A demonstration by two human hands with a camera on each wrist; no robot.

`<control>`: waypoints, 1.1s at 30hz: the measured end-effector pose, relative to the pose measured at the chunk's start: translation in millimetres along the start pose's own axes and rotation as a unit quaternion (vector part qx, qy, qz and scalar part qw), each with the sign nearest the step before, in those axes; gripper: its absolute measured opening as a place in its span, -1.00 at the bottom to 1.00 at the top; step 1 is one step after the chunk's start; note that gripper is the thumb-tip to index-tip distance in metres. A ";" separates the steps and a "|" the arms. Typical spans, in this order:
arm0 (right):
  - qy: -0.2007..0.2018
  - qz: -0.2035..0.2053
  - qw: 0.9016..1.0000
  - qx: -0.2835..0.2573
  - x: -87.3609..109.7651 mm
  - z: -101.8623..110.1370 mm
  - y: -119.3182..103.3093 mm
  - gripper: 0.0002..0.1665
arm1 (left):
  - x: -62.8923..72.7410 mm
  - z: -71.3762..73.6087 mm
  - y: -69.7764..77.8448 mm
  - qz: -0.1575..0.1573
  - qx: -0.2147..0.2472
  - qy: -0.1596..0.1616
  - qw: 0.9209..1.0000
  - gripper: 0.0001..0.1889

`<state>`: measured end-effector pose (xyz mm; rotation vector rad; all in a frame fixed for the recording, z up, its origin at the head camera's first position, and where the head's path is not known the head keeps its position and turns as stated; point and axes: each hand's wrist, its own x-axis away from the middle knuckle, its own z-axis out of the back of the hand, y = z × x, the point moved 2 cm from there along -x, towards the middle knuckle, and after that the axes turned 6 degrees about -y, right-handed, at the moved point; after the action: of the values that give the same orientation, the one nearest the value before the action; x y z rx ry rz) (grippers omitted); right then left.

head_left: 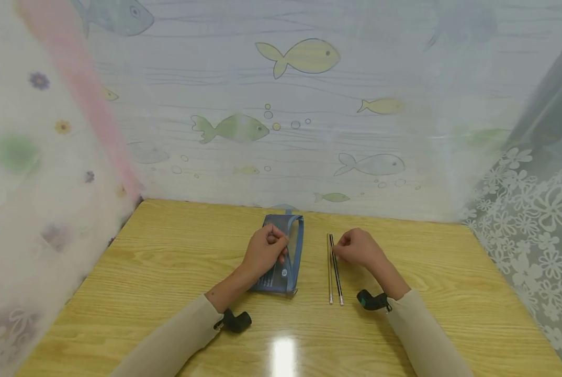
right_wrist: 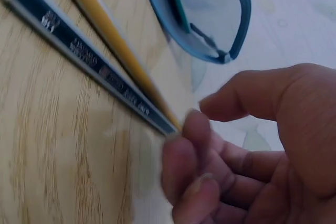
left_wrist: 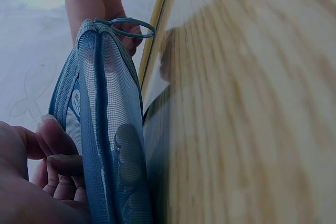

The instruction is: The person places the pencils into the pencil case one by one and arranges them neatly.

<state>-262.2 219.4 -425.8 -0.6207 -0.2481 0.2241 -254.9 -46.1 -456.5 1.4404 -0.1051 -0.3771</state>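
A blue mesh zip pencil case point(head_left: 272, 280) lies on the wooden table, its zipped side gaping on the right. My left hand point(head_left: 264, 248) is over it and pinches the edge of its opening, with the fingers curled at the mesh in the left wrist view. To the right of the case, a yellow pencil point(head_left: 329, 272) and a black pencil point(head_left: 338, 277) lie side by side, eraser ends toward me. My right hand point(head_left: 358, 248) is at the far part of the black pencil. In the right wrist view, thumb and forefinger are slightly apart, with nothing visibly pinched between them.
The light wooden table point(head_left: 177, 251) ends at a pale fish-print curtain point(head_left: 234, 183) at the back. Curtains with flowers hang on both sides. A black wrist device point(head_left: 237, 320) hangs under the left wrist, another black wrist device point(head_left: 371, 300) under the right.
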 end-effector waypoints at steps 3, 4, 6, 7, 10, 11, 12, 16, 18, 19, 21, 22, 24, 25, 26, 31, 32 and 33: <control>-0.019 -0.010 1.000 0.007 1.5 -0.7 2.0 -0.65 | 0.6 0.0 -0.2 0.000 0.001 0.000 1.000 -0.93; -0.028 -0.013 0.999 0.008 1.9 -1.2 2.1 -0.63 | 0.6 0.1 -0.4 0.000 0.001 0.000 1.000 -0.93; -0.041 -0.022 0.999 0.010 2.7 -2.2 2.2 -0.59 | 0.7 0.2 -1.0 -0.001 0.002 0.000 1.000 -0.92; -0.045 -0.029 0.999 0.012 3.2 -2.7 2.3 -0.57 | 0.6 0.1 -1.2 -0.001 0.002 0.000 1.000 -0.92; -0.047 -0.047 0.998 0.018 4.3 -4.2 2.8 -0.54 | 0.5 0.0 -0.8 -0.003 0.002 -0.001 1.000 -0.92; -0.045 -0.053 0.997 0.021 4.6 -4.5 3.1 -0.54 | 0.5 -0.1 -0.5 -0.003 0.003 -0.002 1.000 -0.92; -0.043 -0.057 0.997 0.024 4.9 -4.8 3.4 -0.54 | 0.4 -0.2 -0.2 -0.003 0.003 -0.003 1.000 -0.92; -0.036 -0.068 0.997 0.030 5.7 -5.5 4.5 -0.54 | 0.4 -0.1 0.6 -0.001 0.002 -0.004 1.000 -0.93; -0.033 -0.070 0.997 0.032 6.0 -5.6 5.1 -0.53 | 0.2 0.0 0.2 0.000 0.002 -0.004 1.000 -0.93; -0.031 -0.071 0.996 0.033 6.2 -5.5 5.5 -0.53 | 0.4 0.1 0.3 0.000 0.002 -0.003 1.000 -0.93; -0.026 -0.072 0.996 0.037 6.4 -5.6 5.5 -0.52 | 0.5 0.2 0.2 0.001 0.002 -0.003 1.000 -0.93; -0.024 -0.073 0.996 0.040 6.4 -5.6 5.6 -0.53 | 0.5 0.4 0.0 0.001 0.003 -0.003 1.000 -0.93; -0.020 -0.073 0.996 0.046 6.4 -5.6 5.3 -0.53 | 0.3 0.5 -0.6 0.001 0.003 -0.004 1.000 -0.93; -0.017 -0.074 0.996 0.050 6.3 -5.6 5.4 -0.53 | 0.2 0.6 -0.8 0.001 0.004 -0.005 1.000 -0.93; -0.015 -0.076 0.996 0.054 6.3 -5.6 5.1 -0.54 | 0.2 0.7 -1.0 0.000 0.004 -0.006 1.000 -0.93; -0.006 -0.098 0.992 0.076 6.6 -3.7 4.4 -0.54 | 0.9 0.5 -0.9 0.002 0.004 -0.004 1.000 -0.92; -0.006 -0.103 0.992 0.080 7.1 -3.1 4.6 -0.53 | 1.1 0.1 -0.3 0.004 0.004 -0.003 1.000 -0.92; -0.006 -0.106 0.991 0.081 7.4 -2.3 5.2 -0.53 | 1.1 -0.2 -0.2 0.005 0.004 -0.003 1.000 -0.92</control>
<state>-255.2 224.3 -429.6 -0.4281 -0.3027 0.0419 -253.9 -46.2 -456.9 1.4458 -0.1190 -0.3722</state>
